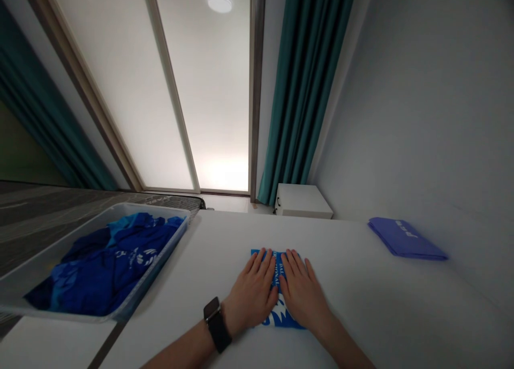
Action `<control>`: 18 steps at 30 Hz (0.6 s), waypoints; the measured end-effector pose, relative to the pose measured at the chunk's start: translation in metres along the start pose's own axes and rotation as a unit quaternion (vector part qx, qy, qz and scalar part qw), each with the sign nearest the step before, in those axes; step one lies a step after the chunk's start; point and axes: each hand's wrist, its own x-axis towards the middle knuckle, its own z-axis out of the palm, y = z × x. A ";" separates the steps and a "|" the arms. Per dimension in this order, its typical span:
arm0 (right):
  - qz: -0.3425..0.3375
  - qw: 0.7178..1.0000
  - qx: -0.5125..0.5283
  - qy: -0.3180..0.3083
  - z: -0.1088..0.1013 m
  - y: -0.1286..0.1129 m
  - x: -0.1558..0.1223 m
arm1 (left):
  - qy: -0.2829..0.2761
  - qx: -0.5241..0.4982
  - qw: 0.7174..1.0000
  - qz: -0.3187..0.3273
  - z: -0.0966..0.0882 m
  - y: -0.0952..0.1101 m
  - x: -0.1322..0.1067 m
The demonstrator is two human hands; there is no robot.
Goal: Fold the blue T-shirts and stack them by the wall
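A folded blue garment with white print (280,318) lies flat on the white table (361,299), in front of me. My left hand (251,294) rests palm down on its left half with the fingers spread, and a black wristwatch (217,323) sits on that wrist. My right hand (303,294) presses flat on the right half, close beside the left. Neither hand grips the cloth. The two hands hide most of the print.
To the left, a pale grey plastic tray (152,209) holds crumpled blue clothes (108,264). A folded violet-blue cloth (405,239) lies at the far right of the table. Beyond stand a white cabinet (301,200) and teal curtains (309,90).
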 end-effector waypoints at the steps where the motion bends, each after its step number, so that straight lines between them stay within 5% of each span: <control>1: 0.001 1.000 0.002 -0.002 -0.001 0.000 0.000 | 0.000 -0.002 1.000 -0.001 -0.002 0.001 0.000; 11: -0.003 1.000 -0.006 0.017 -0.019 0.005 -0.003 | -0.024 0.008 1.000 0.002 -0.012 0.016 -0.012; 18: 0.006 0.998 -0.066 0.021 -0.039 0.002 -0.041 | -0.101 0.011 0.994 0.038 -0.029 0.005 0.001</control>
